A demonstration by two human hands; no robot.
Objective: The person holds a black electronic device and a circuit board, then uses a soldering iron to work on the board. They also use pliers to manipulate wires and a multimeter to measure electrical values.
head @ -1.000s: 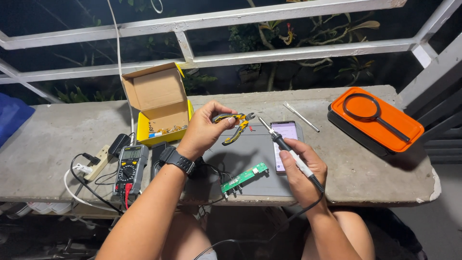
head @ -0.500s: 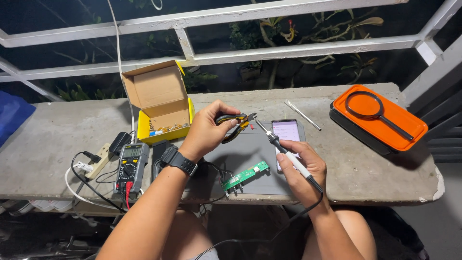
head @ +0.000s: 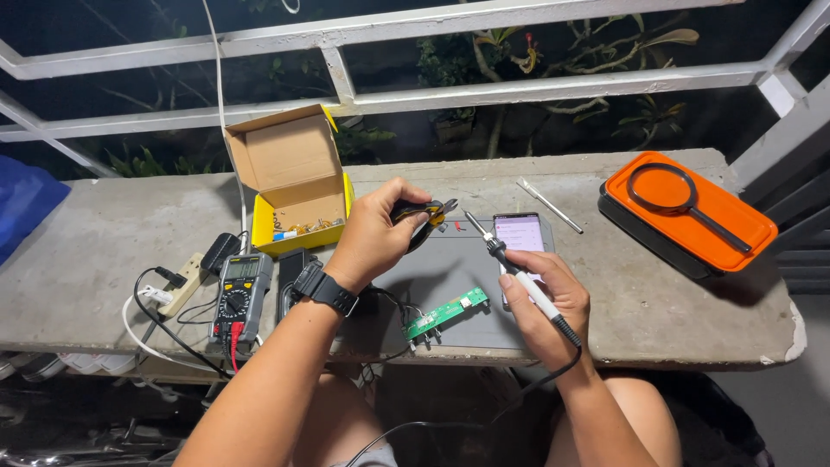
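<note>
Since a second ago our left hand (head: 376, 232) has stayed closed around the yellow-handled pliers (head: 425, 213), and the right hand (head: 540, 298) stays wrapped round the soldering iron (head: 510, 268) — its tip now just beside the pliers' nose, nearer than before. The green circuit board (head: 447, 313) lies unmoved on the grey mat (head: 467, 268). All this sits on a concrete ledge (head: 104, 242) — white railing (head: 346, 86) and dark plants behind.

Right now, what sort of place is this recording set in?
Probably an outdoor balcony used as a makeshift electronics bench: a white metal railing with plants behind it, a concrete ledge as worktop, a multimeter and green circuit board.
</note>
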